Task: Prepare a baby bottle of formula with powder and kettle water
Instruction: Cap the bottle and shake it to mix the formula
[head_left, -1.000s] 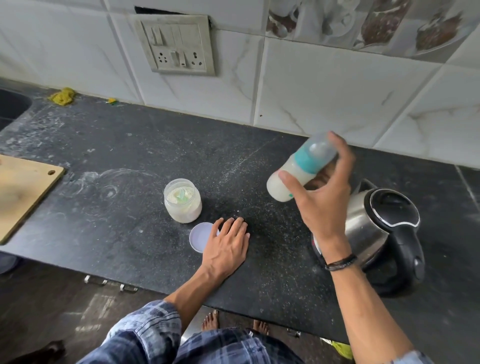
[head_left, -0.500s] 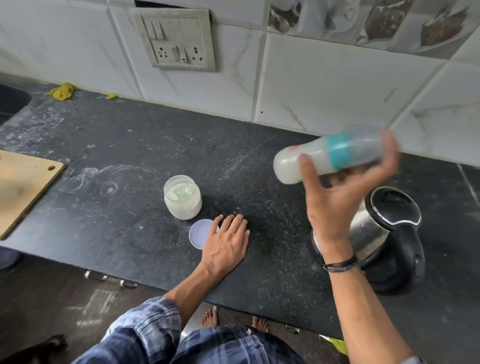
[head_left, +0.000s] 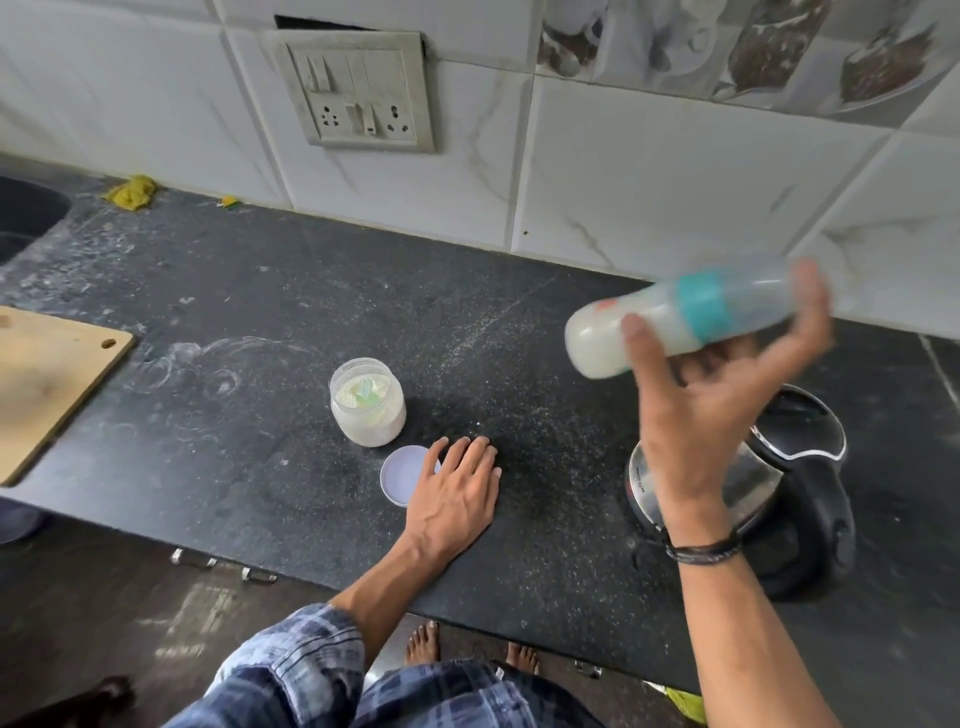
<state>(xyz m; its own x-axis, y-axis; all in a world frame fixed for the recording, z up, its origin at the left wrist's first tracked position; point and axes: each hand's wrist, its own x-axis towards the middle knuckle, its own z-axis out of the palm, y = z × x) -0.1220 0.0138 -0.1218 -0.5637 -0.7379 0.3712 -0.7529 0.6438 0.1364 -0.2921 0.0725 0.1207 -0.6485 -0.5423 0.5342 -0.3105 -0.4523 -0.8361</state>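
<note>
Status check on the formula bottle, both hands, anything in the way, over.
Right hand grips baby bottle sideways in air, milky inside. Left hand flat on counter by jar lid. Powder jar open; nothing blocking.

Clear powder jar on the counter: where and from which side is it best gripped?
Grip the clear plastic powder jar round its cylindrical side wall, from the near side by the left hand; it stands upright and lidless, so a top grip would likely meet powder.

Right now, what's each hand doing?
Left hand: open, flat on the counter.
Right hand: holding the bottle.
</note>
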